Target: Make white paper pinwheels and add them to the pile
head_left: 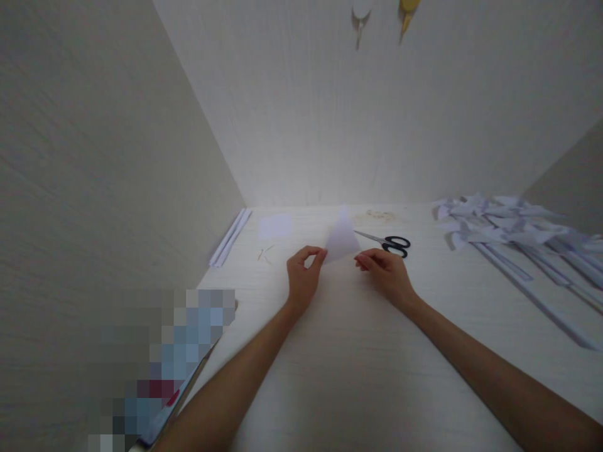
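Note:
A white sheet of paper (342, 240), folded into a triangle with its point away from me, stands slightly tilted above the table. My left hand (304, 273) pinches its near left corner between thumb and forefinger. At the near right corner is my right hand (384, 273), its fingers drawn together on the paper's edge; the exact grip is partly hidden. Just beyond that hand lie scissors (393, 243) with black handles, their blades pointing left toward the paper. A flat white paper square (276, 226) rests to the left, with a few thin small pieces (265, 253) near it.
Several white paper pinwheels (509, 226) on rolled paper sticks lie at the right. White paper rolls (230, 238) lie along the left edge of the table (330, 351). Small tan bits (377, 216) lie at the back. A pale wall (330, 125) rises behind, with hooks (360, 22) on it.

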The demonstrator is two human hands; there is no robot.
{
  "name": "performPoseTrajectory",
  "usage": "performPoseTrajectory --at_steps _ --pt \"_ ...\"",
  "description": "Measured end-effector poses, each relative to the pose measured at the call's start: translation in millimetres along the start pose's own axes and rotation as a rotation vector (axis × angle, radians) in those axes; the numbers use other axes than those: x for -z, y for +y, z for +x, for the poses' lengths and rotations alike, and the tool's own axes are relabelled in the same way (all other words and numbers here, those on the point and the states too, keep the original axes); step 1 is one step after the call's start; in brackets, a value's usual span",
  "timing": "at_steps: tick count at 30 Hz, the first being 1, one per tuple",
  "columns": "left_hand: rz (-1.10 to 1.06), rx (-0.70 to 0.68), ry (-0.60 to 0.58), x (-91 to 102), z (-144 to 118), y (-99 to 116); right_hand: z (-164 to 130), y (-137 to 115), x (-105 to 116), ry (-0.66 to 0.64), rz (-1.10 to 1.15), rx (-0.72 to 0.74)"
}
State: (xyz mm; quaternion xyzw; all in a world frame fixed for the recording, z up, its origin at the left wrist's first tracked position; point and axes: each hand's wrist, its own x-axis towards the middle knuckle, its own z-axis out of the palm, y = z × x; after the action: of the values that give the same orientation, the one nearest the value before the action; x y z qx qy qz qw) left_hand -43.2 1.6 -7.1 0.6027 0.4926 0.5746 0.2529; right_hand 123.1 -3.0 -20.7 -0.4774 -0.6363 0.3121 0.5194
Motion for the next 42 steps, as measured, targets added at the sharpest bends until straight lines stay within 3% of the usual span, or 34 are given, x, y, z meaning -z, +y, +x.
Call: performPoseTrajectory --at_steps 4,9,14,19,29,33,38,40,42 --pt "-0.071 0.066 0.024 1.4 4.0 -8.3 2.0 2.1 1.7 -0.034 0.078 -0.038" --pt "-0.111 0.051 -0.130 -2.2 0.0 -7.2 2.2 -1.0 -1.9 0.059 0.261 -0.119" --pt "-0.083 0.062 -0.217 -3.0 -1.6 -2.9 1.1 -2.4 2.2 0.005 0.152 -0.146" --pt "-0.063 0.065 -0.179 -2.3 -3.3 0.1 1.3 -2.5 4.1 0.000 0.164 -0.197" --pt "-0.005 -0.061 -0.162 -2.2 -7.0 1.4 0.7 0.5 1.9 0.022 0.328 -0.237" --pt "-0.037 -0.037 -0.170 -3.5 -6.0 -1.5 0.6 -1.5 1.7 0.038 0.327 -0.260" --pt "-0.042 -0.019 -0.318 -4.3 -5.7 -0.7 -1.0 -5.6 2.2 0.014 0.327 -0.278" --pt "-0.001 -0.080 -0.272 -3.4 -5.7 1.1 -1.1 -5.2 1.7 0.053 0.282 -0.271" --pt "0.055 -0.165 -0.133 -1.7 -5.4 2.4 -0.8 -5.1 0.6 0.123 0.234 -0.248"
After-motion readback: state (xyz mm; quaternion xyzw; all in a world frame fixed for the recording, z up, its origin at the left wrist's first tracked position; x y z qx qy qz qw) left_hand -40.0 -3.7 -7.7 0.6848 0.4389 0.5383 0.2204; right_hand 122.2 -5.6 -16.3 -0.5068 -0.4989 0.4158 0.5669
